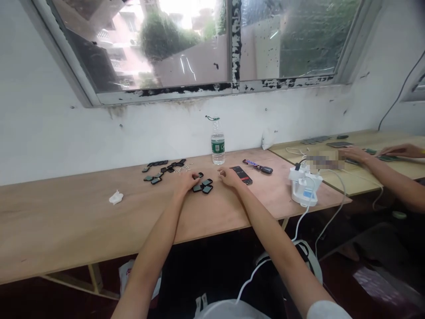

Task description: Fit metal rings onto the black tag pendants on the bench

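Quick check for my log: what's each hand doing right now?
Left hand: curled at the small dark square pieces; cannot tell if it holds one.
Right hand: loosely open, holding nothing visible, beside a black remote-like device.

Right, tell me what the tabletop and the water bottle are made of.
The tabletop looks like plywood, matte and pale with visible grain. The water bottle seems to be glossy clear plastic, going by its see-through wall and highlights.

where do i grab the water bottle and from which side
Grip the plastic water bottle around its labelled middle, from the near side with the right hand: it stands upright close to the wall, leaving little room behind, and its narrow round body suits a wrapped grip.
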`<state>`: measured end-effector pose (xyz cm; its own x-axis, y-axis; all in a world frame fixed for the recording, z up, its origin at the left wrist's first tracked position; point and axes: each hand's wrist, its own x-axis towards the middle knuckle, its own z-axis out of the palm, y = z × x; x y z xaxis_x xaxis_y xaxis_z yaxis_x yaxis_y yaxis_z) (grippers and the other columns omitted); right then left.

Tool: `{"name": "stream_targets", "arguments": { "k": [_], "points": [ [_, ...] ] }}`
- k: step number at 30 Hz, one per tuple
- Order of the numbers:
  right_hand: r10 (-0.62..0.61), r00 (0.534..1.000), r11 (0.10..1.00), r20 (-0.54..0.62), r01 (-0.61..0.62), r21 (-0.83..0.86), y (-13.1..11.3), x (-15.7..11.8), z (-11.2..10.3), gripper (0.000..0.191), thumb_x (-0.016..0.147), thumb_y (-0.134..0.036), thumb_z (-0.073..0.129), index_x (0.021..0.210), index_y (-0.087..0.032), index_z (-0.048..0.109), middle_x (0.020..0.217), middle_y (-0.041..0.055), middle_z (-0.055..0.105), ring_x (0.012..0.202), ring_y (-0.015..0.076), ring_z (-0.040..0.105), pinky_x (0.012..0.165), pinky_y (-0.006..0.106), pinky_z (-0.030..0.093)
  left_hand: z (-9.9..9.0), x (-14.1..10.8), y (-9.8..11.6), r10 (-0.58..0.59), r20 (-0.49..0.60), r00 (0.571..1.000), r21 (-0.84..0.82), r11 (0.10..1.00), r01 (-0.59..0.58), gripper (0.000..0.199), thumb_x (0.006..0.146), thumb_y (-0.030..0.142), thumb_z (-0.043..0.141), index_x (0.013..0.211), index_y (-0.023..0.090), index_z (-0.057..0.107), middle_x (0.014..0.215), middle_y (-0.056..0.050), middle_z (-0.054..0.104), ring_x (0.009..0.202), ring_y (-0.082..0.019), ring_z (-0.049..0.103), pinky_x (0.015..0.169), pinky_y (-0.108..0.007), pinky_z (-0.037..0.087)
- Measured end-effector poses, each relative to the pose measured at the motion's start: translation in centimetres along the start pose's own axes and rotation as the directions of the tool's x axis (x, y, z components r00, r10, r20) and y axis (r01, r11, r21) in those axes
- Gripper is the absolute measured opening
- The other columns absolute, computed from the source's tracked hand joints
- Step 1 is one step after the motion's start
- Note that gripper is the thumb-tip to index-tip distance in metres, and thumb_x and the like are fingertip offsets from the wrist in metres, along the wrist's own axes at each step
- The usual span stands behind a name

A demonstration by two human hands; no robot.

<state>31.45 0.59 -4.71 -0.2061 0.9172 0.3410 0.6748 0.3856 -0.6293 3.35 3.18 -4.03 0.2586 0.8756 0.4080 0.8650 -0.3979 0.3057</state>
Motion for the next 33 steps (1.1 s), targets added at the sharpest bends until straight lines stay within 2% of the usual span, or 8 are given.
{"name": "stream_targets", "arguments": {
  "k": [3, 5, 8, 11, 21, 26, 31, 33],
  "points": [
    [-0.037, 0.997, 0.988, -0.071, 0.047, 0.147, -0.4, 0.2, 0.6, 0.04, 0.099, -0.016, 0.064, 0.138, -0.015, 0.072, 0.118, 0.0128, 0.08, 0.108, 0.0223, 0.074, 0.101, 0.035, 0.056, -0.6, -0.6, 0.8, 0.039, -0.034, 0.999, 0.0, 0.999, -0.039, 0.021, 0.093, 0.034, 0.076, 0.107, 0.026, 0.09, 0.113, -0.008, 0.086, 0.109, -0.031, 0.077, 0.108, -0.045, 0.057],
    [-0.06, 0.992, 0.976, -0.11, 0.081, 0.203, -0.8, 0.2, 0.9, 0.039, 0.097, -0.017, 0.066, 0.135, -0.016, 0.073, 0.116, 0.0124, 0.081, 0.106, 0.0221, 0.075, 0.099, 0.035, 0.058, -0.8, -0.9, 1.6, 0.116, -0.021, 0.993, -0.035, 0.993, -0.117, 0.021, 0.093, 0.033, 0.076, 0.108, 0.027, 0.089, 0.118, -0.006, 0.086, 0.111, -0.029, 0.077, 0.106, -0.041, 0.058],
    [-0.106, 0.983, 0.961, -0.15, 0.14, 0.24, -1.4, 0.0, 1.1, 0.036, 0.097, -0.021, 0.068, 0.132, -0.018, 0.076, 0.115, 0.012, 0.082, 0.105, 0.0228, 0.076, 0.095, 0.036, 0.059, -0.7, -1.2, 2.6, 0.258, 0.006, 0.966, -0.098, 0.962, -0.256, 0.017, 0.093, 0.03, 0.077, 0.106, 0.026, 0.088, 0.126, -0.006, 0.083, 0.115, -0.028, 0.077, 0.109, -0.04, 0.058],
    [-0.159, 0.974, 0.951, -0.16, 0.195, 0.241, -1.7, -0.1, 1.2, 0.034, 0.094, -0.023, 0.071, 0.127, -0.018, 0.08, 0.113, 0.0117, 0.083, 0.104, 0.0233, 0.076, 0.091, 0.035, 0.059, -0.5, -1.4, 3.1, 0.337, -0.012, 0.942, -0.152, 0.93, -0.335, 0.017, 0.092, 0.022, 0.076, 0.105, 0.023, 0.088, 0.128, -0.009, 0.082, 0.116, -0.028, 0.078, 0.109, -0.042, 0.059],
    [-0.133, 0.967, 0.947, -0.218, 0.189, 0.26, -1.7, -0.2, 1.2, 0.032, 0.088, -0.034, 0.083, 0.117, -0.019, 0.088, 0.105, 0.0095, 0.085, 0.089, 0.0231, 0.072, 0.084, 0.034, 0.057, -0.3, -1.6, 3.6, 0.364, -0.125, 0.923, -0.151, 0.912, -0.381, 0.015, 0.095, 0.029, 0.078, 0.104, 0.025, 0.089, 0.126, -0.008, 0.083, 0.113, -0.027, 0.079, 0.109, -0.042, 0.061],
    [-0.163, 0.971, 0.948, -0.174, 0.203, 0.245, -1.9, -0.5, 1.0, 0.032, 0.094, -0.036, 0.077, 0.121, -0.022, 0.087, 0.118, 0.0106, 0.081, 0.092, 0.0216, 0.071, 0.083, 0.034, 0.059, 0.1, -1.7, 3.6, 0.365, -0.153, 0.918, -0.173, 0.905, -0.388, 0.015, 0.094, 0.031, 0.08, 0.102, 0.025, 0.09, 0.125, -0.009, 0.083, 0.109, -0.027, 0.08, 0.107, -0.041, 0.063],
    [-0.225, 0.968, 0.923, -0.111, 0.248, 0.294, -2.2, -0.8, 0.9, 0.043, 0.089, -0.028, 0.078, 0.132, -0.021, 0.083, 0.136, 0.0118, 0.076, 0.112, 0.0244, 0.074, 0.095, 0.034, 0.062, 0.1, -1.9, 3.6, 0.328, -0.195, 0.924, -0.196, 0.91, -0.365, 0.012, 0.093, 0.028, 0.08, 0.098, 0.024, 0.09, 0.123, -0.009, 0.084, 0.106, -0.026, 0.081, 0.105, -0.04, 0.064],
    [-0.224, 0.971, 0.916, -0.085, 0.24, 0.321, -2.1, -0.7, 1.1, 0.045, 0.088, -0.024, 0.077, 0.132, -0.021, 0.082, 0.135, 0.0118, 0.077, 0.111, 0.0249, 0.075, 0.097, 0.036, 0.064, 0.1, -1.9, 3.5, 0.334, -0.214, 0.918, -0.199, 0.905, -0.376, 0.011, 0.093, 0.026, 0.08, 0.097, 0.023, 0.09, 0.121, -0.009, 0.084, 0.104, -0.026, 0.081, 0.103, -0.039, 0.064]
  ]
}}
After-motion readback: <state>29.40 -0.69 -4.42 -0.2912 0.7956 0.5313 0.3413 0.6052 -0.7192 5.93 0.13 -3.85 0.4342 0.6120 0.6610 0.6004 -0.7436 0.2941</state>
